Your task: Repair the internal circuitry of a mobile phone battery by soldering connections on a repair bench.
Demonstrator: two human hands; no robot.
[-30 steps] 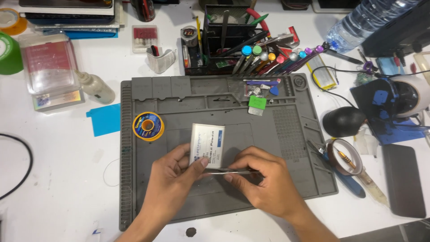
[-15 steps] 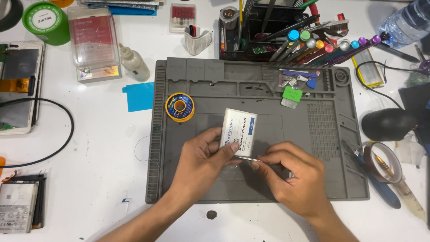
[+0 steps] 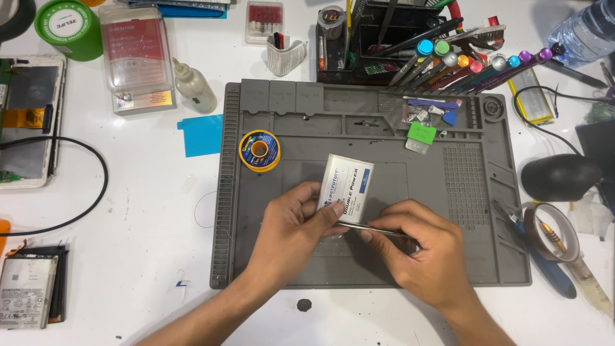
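Gripping a small white-and-blue rectangular pack (image 3: 346,187) by its lower edge, the person's left hand (image 3: 291,234) pinches it between thumb and fingers and props it at a tilt over the middle of a grey repair mat (image 3: 448,256), the landmark of this crowded white workbench. The right hand (image 3: 423,253) is closed around slim metal tweezers (image 3: 375,228), held nearly flat, their tip meeting the bottom edge of the pack just beside the left thumb. On the mat, up and to the left of the pack, lies a yellow-and-blue spool of solder wick (image 3: 259,150); toward the mat's upper right sits a green sticky tab (image 3: 421,133), and the tray along its top edge holds a few small loose parts, too small to tell apart. Just off the mat's left edge rests a blue plastic square (image 3: 200,134), with a small glue bottle (image 3: 194,84) and a clear plastic box (image 3: 136,54) above it. Beyond the mat's top edge stands a black organiser (image 3: 378,45) bristling with screwdrivers with coloured caps (image 3: 474,64). Off the mat's right edge are a black rounded object (image 3: 559,177) and a roll of amber tape (image 3: 554,230). Far to the mat's left, a black cable (image 3: 77,211) loops past a phone battery (image 3: 29,288) and an opened device (image 3: 25,122).
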